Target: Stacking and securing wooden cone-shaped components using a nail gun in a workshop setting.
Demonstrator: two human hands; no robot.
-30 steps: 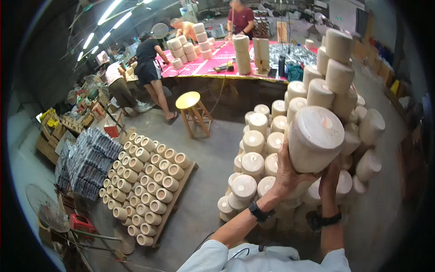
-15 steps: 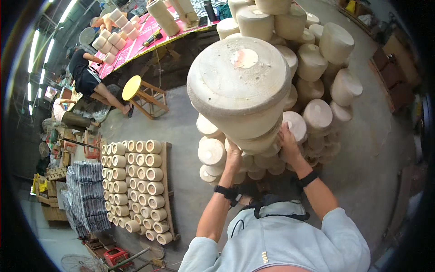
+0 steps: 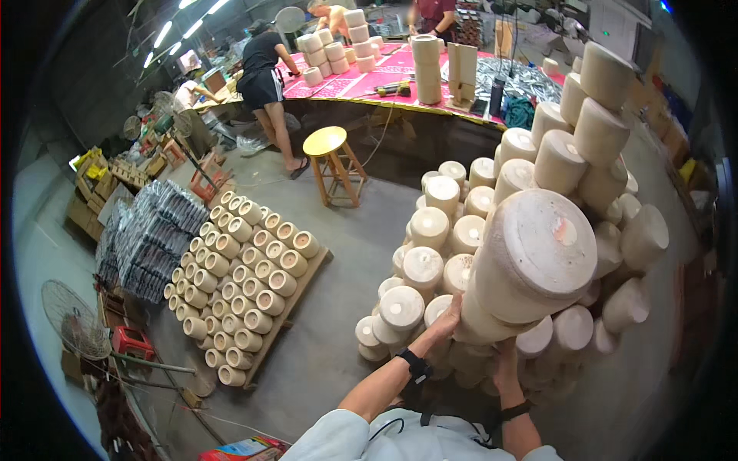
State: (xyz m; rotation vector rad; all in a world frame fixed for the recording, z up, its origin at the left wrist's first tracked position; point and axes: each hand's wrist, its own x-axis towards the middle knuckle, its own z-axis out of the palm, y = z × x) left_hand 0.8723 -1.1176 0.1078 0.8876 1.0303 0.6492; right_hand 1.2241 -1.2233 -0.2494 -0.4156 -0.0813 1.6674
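In front of me I hold a stack of cream-coloured, drum-shaped pots [image 3: 542, 250], bases up, with a pale round patch on the top one. My left hand [image 3: 447, 316] is pressed against the lower left side of the stack, its fingers partly hidden by it. Beneath, my right hand [image 3: 505, 367] grips the lower end, most of its fingers out of sight. Behind and around the held stack rises a large pile of similar pots [image 3: 423, 266], several layers high.
Left of me, rows of hollow pots stand on a wooden pallet [image 3: 307, 278]. Ahead are a yellow-topped stool [image 3: 325, 141] and a long pink-covered table [image 3: 384, 77], where people work among stacked pots. Wrapped grey bundles [image 3: 157, 238] and a standing fan [image 3: 75, 319] lie farther left.
My view has swung left and up, bringing more of the table and pallet in. The held stack now appears lower and farther right, tilted, still between both hands.
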